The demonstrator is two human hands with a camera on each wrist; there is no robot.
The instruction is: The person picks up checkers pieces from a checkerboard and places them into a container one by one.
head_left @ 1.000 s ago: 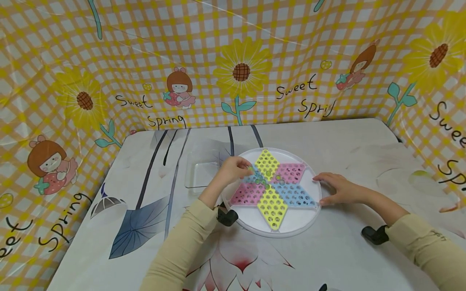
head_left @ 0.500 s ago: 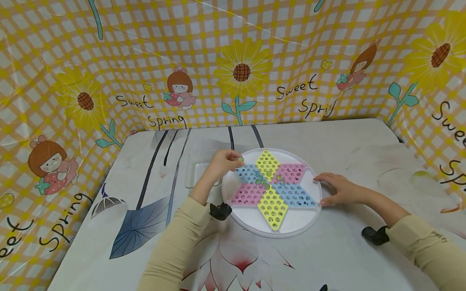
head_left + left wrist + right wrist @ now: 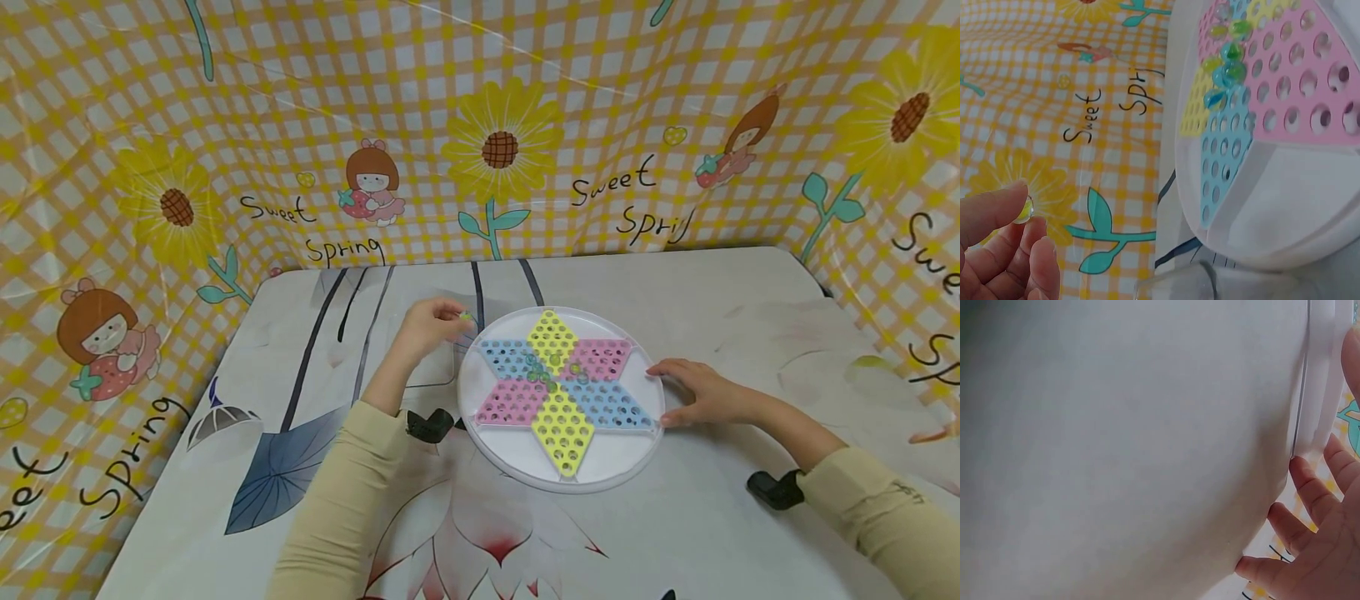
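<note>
A round white Chinese checkers board (image 3: pixel 498 458) with a star of yellow, pink and blue perforated diamonds lies on the table. Between thumb and fingertips, my left hand (image 3: pixel 429 327) pinches a yellow-green glass marble (image 3: pixel 1025 211), left of the board and above a clear plastic box (image 3: pixel 431 385). Several green, blue and yellowish marbles (image 3: pixel 1233 69) sit clustered around the star's middle. My right hand (image 3: pixel 701 392) touches the board's right rim with spread fingers (image 3: pixel 1313 494), thumb nearer the front.
The table (image 3: pixel 720 533) has a printed lotus and leaf pattern. A yellow checked cloth (image 3: pixel 420 83) with sunflowers hangs behind and along both sides. The clear box stands close to the board's left edge, partly hidden by the left hand.
My left hand has moved left and away from the board's blue diamond, carrying the marble out over the clear box. The right hand has stayed at the rim.
</note>
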